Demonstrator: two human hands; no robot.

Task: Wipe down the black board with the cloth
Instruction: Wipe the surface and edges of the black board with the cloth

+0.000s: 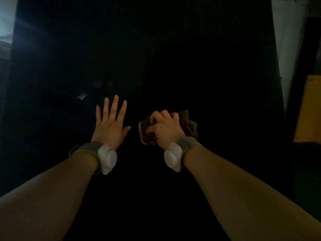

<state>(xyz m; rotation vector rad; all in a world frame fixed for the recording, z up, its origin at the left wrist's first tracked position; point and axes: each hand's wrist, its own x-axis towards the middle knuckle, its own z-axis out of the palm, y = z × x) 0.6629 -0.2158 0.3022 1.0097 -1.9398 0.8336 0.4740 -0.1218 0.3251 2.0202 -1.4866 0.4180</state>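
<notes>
A large black board (pixel 156 49) fills most of the view, glossy and dark, with a faint pale smudge left of centre. My left hand (pixel 111 124) lies flat against the board with its fingers spread and holds nothing. Just to its right, my right hand (pixel 165 129) is clenched around a bunched brown-grey cloth (pixel 188 126), which presses on the board's middle. Both wrists carry grey bands with white pods.
A pale wall (pixel 284 40) shows past the board's right edge. A yellow panel (pixel 309 108) leans at the far right. Light glares at the upper left beside the board's left edge. The room is dim.
</notes>
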